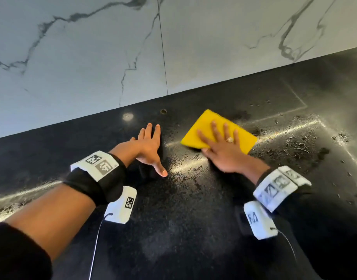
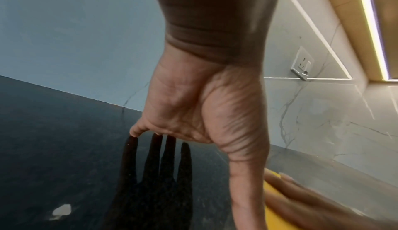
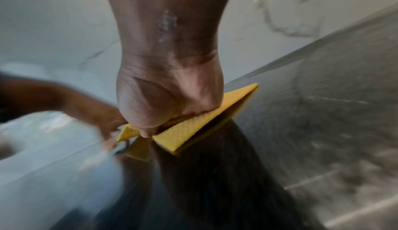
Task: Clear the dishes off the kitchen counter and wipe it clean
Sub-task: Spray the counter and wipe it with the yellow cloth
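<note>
A person's right hand presses flat on a yellow sponge cloth lying on the black kitchen counter, fingers spread straight across its top with a ring on one of them. In the right wrist view the heel of that hand bears down on the cloth, whose waffle texture shows at the near corner. Just beside the cloth, toward the person's left, the left hand rests on the counter with fingers straight and thumb held out wide, holding nothing; the left wrist view shows its fingertips meeting their dark reflection in the polished counter.

On the other side of the cloth from the left hand, the counter is streaked with wet smears and droplets, crossed by thin inlaid lines. Beyond the cloth rises a white marble wall with grey veins and a vertical seam. A small round mark sits on the counter near the wall's foot. The left wrist view takes in a wall socket and a lit strip under a cabinet.

Both wrists wear black bands carrying white blocks printed with black square codes; nothing on them can be read as words. Thin cables trail from the lower blocks.
</note>
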A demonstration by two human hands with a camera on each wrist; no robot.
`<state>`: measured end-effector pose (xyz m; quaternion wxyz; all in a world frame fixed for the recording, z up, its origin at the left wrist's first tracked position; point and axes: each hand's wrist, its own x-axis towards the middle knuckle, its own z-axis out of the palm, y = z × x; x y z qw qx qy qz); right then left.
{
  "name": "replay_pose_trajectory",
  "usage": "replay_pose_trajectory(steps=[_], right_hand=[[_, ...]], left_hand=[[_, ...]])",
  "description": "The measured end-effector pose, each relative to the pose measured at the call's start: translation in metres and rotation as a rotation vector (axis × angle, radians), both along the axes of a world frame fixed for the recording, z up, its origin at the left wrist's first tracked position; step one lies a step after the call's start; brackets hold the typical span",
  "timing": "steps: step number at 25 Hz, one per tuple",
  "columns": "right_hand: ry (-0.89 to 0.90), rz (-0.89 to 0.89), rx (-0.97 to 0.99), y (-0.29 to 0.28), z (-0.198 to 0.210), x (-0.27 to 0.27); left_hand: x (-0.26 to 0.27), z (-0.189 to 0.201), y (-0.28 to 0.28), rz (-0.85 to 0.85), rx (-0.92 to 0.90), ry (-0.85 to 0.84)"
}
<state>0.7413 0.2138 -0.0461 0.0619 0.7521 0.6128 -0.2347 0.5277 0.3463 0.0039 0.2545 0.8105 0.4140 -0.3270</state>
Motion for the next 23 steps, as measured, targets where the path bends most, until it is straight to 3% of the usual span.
replay_pose_trajectory(steps=[2,4,6,9,11,12,13,16,19,21,23], right_hand=[[0.059,0.3,0.037,-0.029,0.0,-0.032],[0.075,0.399,0.062,-0.038,0.003,-0.018],[0.032,0.272,0.056,-0.015,0.003,0.024],[0.013,-0.169,0.077,0.052,0.003,0.076],[0.009,-0.419,0.13,0.097,0.0,0.068],[0.015,-0.447,0.137,0.116,-0.001,0.048],[0.039,-0.395,0.128,0.13,-0.002,0.025],[0.063,0.072,0.075,0.137,-0.005,-0.04],[0.109,0.319,0.11,0.127,-0.004,-0.001],[0.039,0.209,0.14,0.12,-0.004,0.064],[-0.015,-0.173,0.141,0.112,-0.002,0.129]], left_hand=[[0.013,-0.001,0.006,0.018,0.011,0.015],[0.024,-0.002,0.007,0.056,0.003,0.009],[0.032,-0.005,0.005,0.114,-0.011,-0.028],[0.036,-0.013,0.004,0.15,-0.03,-0.07],[0.036,-0.014,0.006,0.16,-0.051,-0.079],[0.036,-0.015,0.006,0.164,-0.055,-0.079],[0.037,-0.015,0.007,0.162,-0.053,-0.074],[0.038,-0.016,0.008,0.168,-0.051,-0.043],[0.037,-0.019,0.007,0.176,-0.058,-0.055],[0.037,-0.02,0.007,0.168,-0.05,-0.074],[0.037,-0.02,0.007,0.176,-0.056,-0.088]])
